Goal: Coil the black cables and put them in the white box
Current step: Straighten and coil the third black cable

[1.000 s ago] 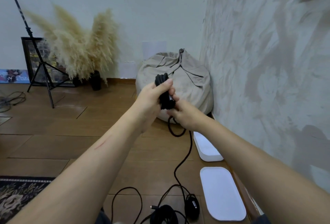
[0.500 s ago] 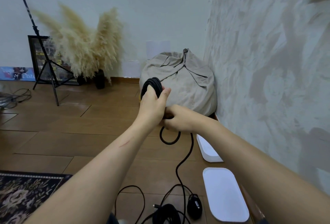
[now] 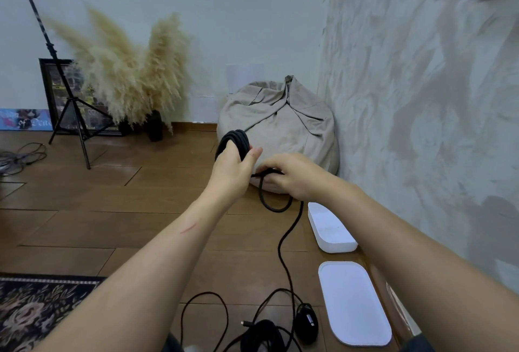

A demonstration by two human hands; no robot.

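The left hand (image 3: pixel 233 166) is raised over the middle of the floor, fingers and thumb curled round a coil of black cable (image 3: pixel 235 139) that stands upright in its grip. Just to its right, the right hand (image 3: pixel 292 176) pinches the free strand (image 3: pixel 276 208) of the same cable between thumb and fingertips. The strand sags in a short loop under that hand, then drops to the floor (image 3: pixel 112 211) and runs toward the near edge.

At the near edge it joins a heap of loose black cables (image 3: pixel 261 332) and a small black puck-shaped unit (image 3: pixel 306 323), which lie between the forearms.

The white box (image 3: pixel 331 228) sits on the floor's right edge, close against the textured wall (image 3: pixel 421 99) and just below the right wrist. A white lid (image 3: pixel 354 301) lies flat nearer the camera along the same edge, apart from the box.

A grey beanbag (image 3: pixel 280 121) fills the far right corner behind both hands. Bare boards stretch open from the hands to the left. A patterned rug (image 3: pixel 33 309) covers the near left corner. A tripod (image 3: pixel 70 116) and a vase of pampas grass (image 3: pixel 126 79) stand along the far edge, well apart from the hands.
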